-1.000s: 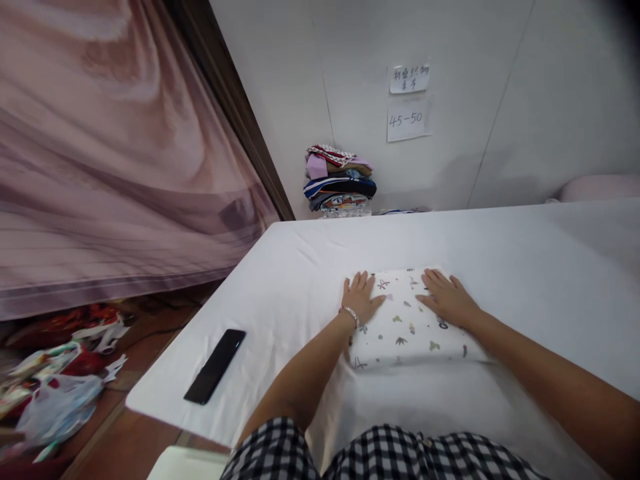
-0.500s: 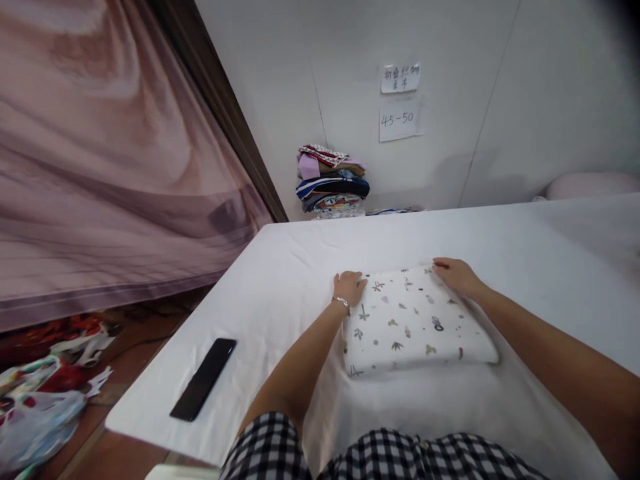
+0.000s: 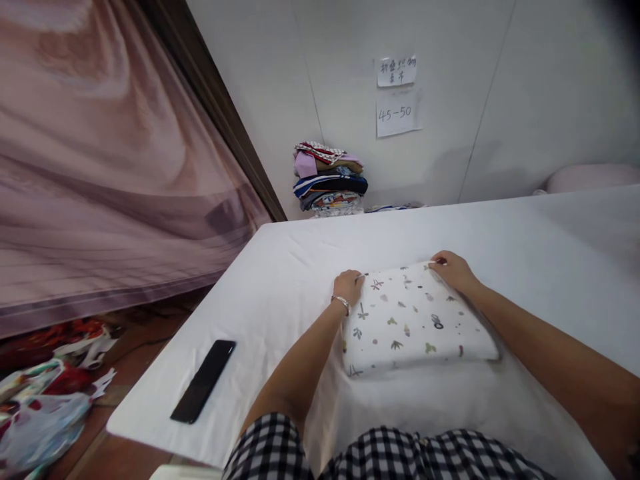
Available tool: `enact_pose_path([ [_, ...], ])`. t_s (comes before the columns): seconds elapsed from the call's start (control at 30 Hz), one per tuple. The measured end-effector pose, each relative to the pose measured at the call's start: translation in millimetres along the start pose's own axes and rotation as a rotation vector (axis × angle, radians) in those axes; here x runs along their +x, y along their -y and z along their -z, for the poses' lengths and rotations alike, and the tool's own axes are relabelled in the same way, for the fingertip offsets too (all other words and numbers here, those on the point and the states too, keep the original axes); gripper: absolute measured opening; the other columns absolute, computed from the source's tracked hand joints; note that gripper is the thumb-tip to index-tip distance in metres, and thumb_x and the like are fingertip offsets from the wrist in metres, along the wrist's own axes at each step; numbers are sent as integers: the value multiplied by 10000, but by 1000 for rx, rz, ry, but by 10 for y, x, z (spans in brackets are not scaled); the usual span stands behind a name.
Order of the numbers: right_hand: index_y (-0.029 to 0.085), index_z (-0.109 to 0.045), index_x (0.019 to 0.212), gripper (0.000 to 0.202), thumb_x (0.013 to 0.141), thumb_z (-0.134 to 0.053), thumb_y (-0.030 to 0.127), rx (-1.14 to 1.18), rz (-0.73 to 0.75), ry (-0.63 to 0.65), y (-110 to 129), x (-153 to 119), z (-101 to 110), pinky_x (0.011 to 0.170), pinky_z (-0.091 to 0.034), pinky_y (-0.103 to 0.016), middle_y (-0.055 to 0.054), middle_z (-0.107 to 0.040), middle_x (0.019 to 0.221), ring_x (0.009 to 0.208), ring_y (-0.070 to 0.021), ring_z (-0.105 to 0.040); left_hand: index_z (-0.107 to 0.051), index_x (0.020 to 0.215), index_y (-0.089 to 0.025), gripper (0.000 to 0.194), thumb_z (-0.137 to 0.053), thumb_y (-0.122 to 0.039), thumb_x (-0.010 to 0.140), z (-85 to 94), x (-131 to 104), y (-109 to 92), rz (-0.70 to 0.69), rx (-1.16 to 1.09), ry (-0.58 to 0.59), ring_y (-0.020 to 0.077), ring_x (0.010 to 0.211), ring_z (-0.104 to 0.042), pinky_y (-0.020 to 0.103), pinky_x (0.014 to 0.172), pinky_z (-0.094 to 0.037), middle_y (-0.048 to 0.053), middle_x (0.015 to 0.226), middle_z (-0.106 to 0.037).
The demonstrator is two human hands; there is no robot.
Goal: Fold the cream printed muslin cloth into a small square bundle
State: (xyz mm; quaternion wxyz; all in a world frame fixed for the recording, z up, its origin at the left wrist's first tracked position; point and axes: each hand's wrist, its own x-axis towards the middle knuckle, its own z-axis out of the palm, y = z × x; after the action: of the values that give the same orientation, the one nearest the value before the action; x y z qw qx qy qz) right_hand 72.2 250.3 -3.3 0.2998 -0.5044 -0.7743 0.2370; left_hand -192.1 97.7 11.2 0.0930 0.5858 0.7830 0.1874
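A folded white cloth (image 3: pixel 410 320) printed with small plants and shapes lies flat on the table in front of me. My left hand (image 3: pixel 349 287), with a bracelet at the wrist, pinches its far left corner. At the far right corner, my right hand (image 3: pixel 454 272) grips the cloth's edge between thumb and fingers. The far edge runs fairly straight between both hands and looks slightly raised at the corners. The cloth's underside is hidden.
The white-covered table (image 3: pixel 280 280) carries a black phone (image 3: pixel 203 381) at the left. Behind its far edge stands a stack of folded fabrics (image 3: pixel 330 180) by the wall. A pink curtain (image 3: pixel 125 167) hangs at left, above plastic bags (image 3: pixel 45 420) on the floor.
Both hands have closed on the cloth's far corners; earlier they lay against them with fingers looser. The right hand has risen slightly. The cloth has stayed in place.
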Motion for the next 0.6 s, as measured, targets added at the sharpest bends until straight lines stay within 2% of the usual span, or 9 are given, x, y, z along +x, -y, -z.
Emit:
enact_pose_path([
  [0.2,219,-578,722,132,716,-532,343,-18,-27,25,14,4,9,712,-434,-327,-32,-642,781,756,-205,-580,-645,967,-200,275,-403,-321,916,-3,-7,-5,-4,10,-2,190,998,-546,324,901,-390,55,1026,-649],
  [0.4,222,-637,829,186,741,-522,339,-55,-18,69,42,47,59,729,-446,-334,-57,-674,864,811,-228,-602,-644,954,-204,264,-410,-321,914,-6,-11,-2,-4,-1,-8,188,998,-546,325,907,-382,50,1019,-648],
  [0.6,227,-655,776,196,764,-489,332,-120,39,143,4,105,60,705,-452,-329,-57,-685,831,793,-233,-613,-649,939,-204,269,-407,-320,913,-19,-13,-4,1,4,-11,184,988,-548,327,901,-389,50,1011,-648],
])
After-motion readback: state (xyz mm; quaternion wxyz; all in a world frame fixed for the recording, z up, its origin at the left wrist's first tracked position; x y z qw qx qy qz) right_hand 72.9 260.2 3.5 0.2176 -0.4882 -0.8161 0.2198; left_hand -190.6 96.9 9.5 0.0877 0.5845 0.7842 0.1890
